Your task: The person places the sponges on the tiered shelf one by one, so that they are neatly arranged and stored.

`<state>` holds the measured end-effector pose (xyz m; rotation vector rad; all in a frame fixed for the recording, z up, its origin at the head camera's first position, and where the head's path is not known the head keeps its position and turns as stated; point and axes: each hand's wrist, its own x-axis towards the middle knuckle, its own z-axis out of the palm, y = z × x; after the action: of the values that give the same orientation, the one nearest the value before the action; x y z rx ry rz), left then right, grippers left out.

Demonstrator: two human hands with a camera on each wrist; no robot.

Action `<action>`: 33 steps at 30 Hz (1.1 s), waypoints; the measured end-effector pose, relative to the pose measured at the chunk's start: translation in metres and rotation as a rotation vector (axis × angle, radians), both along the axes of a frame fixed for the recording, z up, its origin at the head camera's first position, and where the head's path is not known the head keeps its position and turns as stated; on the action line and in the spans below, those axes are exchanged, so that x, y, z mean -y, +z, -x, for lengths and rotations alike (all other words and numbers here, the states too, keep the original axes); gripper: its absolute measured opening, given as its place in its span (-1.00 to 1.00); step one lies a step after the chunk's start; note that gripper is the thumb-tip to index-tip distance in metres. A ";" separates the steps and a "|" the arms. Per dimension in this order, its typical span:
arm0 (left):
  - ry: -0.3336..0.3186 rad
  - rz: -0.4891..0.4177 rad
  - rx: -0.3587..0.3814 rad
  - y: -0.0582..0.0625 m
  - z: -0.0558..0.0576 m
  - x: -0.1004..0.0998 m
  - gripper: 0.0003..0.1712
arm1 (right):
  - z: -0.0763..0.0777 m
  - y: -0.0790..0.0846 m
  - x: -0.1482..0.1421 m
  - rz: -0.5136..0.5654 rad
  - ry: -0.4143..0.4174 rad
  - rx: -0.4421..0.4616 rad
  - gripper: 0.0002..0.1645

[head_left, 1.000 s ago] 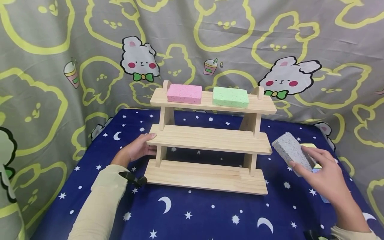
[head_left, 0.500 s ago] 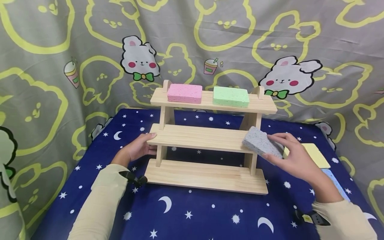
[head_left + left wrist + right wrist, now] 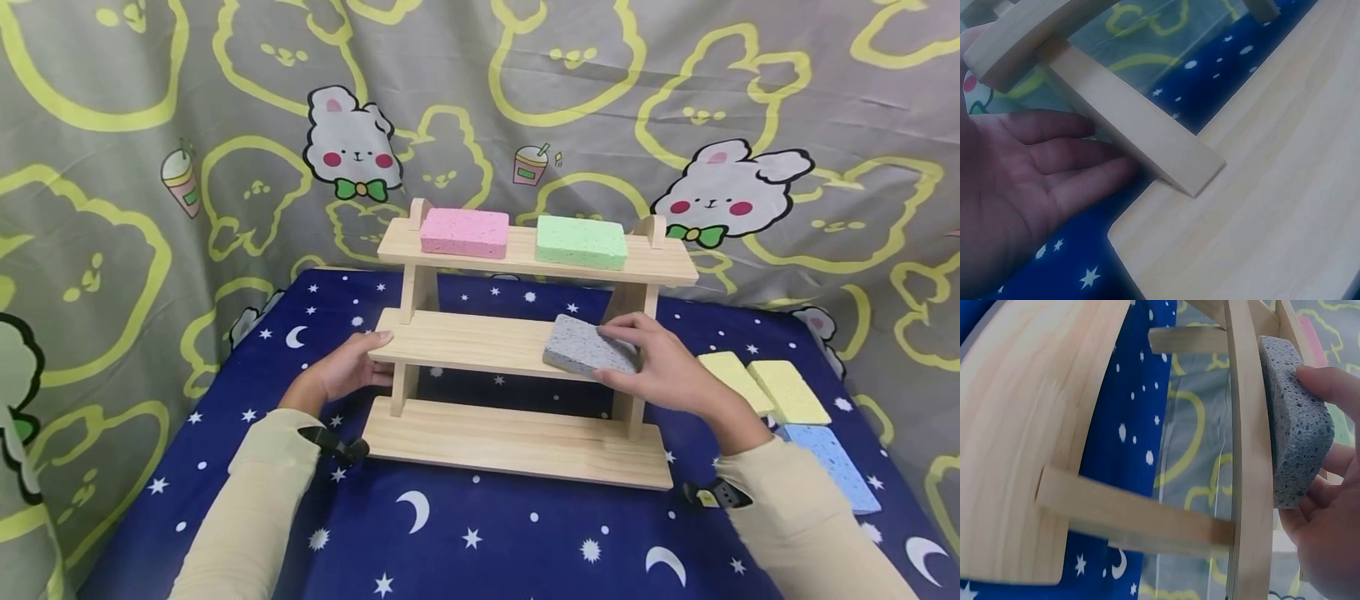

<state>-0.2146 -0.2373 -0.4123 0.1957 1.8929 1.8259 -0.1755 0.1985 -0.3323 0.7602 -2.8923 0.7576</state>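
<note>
A three-tier wooden shelf (image 3: 465,342) stands on the table. At the left end of its middle tier my left hand (image 3: 347,367) grips the board, thumb on top and fingers underneath. Those fingers (image 3: 1079,150) lie beside the upright post in the left wrist view. My right hand (image 3: 660,362) pinches a grey sponge (image 3: 581,343) between thumb and fingers, over the right half of the middle tier. Seen from the right wrist, the porous grey sponge (image 3: 1297,425) is right at the board's surface. A pink sponge (image 3: 464,232) and a green sponge (image 3: 581,242) sit on the top tier.
Two yellow sponges (image 3: 789,392) and a blue sponge (image 3: 831,467) lie on the table right of the shelf, near my right forearm. A dark blue cloth (image 3: 465,542) with stars and moons covers the table. Behind hangs a grey patterned curtain (image 3: 450,75).
My right hand has carried the grey sponge leftward from beside the shelf onto the middle tier's right half. The left hand has kept its hold on the shelf.
</note>
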 end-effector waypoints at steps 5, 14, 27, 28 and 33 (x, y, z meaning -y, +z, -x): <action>0.000 -0.004 0.003 0.000 0.000 0.000 -0.24 | 0.008 -0.001 0.013 -0.009 0.024 0.014 -0.29; 0.001 -0.029 0.007 0.001 0.001 0.000 -0.27 | 0.017 -0.002 0.040 0.002 0.051 0.018 -0.26; 0.000 -0.041 -0.001 0.002 0.000 0.002 -0.24 | 0.026 -0.009 0.083 0.078 0.151 -0.012 -0.23; 0.001 -0.041 -0.001 0.002 -0.001 0.002 -0.25 | 0.026 -0.010 0.086 0.083 0.157 -0.017 -0.23; 0.011 -0.045 0.005 0.002 -0.001 0.000 -0.27 | 0.027 -0.012 0.102 0.089 0.178 -0.025 -0.24</action>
<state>-0.2136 -0.2373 -0.4108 0.1967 1.8538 1.8761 -0.2029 0.0962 -0.3443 1.0187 -2.7742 0.8794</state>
